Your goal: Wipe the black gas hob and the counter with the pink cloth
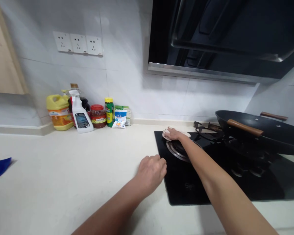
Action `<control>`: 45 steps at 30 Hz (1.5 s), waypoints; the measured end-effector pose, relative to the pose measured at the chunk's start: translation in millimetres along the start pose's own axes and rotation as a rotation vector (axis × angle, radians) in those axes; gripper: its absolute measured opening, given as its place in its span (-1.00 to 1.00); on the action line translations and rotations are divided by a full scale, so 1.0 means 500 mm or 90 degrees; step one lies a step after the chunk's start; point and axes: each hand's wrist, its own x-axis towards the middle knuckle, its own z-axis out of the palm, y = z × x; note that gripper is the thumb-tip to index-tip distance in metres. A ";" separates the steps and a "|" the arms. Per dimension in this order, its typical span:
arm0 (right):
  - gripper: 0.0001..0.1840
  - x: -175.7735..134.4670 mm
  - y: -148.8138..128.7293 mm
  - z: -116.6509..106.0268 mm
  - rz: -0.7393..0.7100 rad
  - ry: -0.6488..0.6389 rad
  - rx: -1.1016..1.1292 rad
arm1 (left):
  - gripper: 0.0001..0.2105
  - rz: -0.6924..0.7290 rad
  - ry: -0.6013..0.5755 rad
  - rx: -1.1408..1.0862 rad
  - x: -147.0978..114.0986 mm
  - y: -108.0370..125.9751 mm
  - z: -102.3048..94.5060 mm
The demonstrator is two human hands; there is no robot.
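My right hand (173, 133) is pressed onto a white cloth (167, 135) at the back left corner of the black glass cooktop (186, 182). Part of the cloth sticks out beyond the fingers. Just in front of that hand is the left burner ring (177, 153), partly covered by my right forearm. My left hand (152, 171) is curled into a loose fist at the cooktop's left edge. Its palm faces away from view, and nothing shows sticking out of it.
A black wok (257, 125) with wooden handles stands on the right burner, beside a loose pan support (208, 129). Along the wall are a yellow jug (60, 112), a spray bottle (80, 114), a red-lidded jar (98, 117) and seasoning packs (119, 118). A range hood (222, 39) hangs above.
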 end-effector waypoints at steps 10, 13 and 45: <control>-0.37 -0.160 -0.115 0.001 -0.130 -0.036 0.063 | -0.75 -0.184 0.054 -0.056 0.016 -0.045 -0.019; -0.45 -0.252 -0.138 -0.005 -0.187 -0.030 0.099 | -0.76 -0.197 0.078 -0.082 0.017 -0.051 -0.017; -0.44 -0.624 0.100 -0.010 0.346 0.355 0.635 | -0.71 -0.202 -0.001 -0.171 0.022 -0.051 -0.020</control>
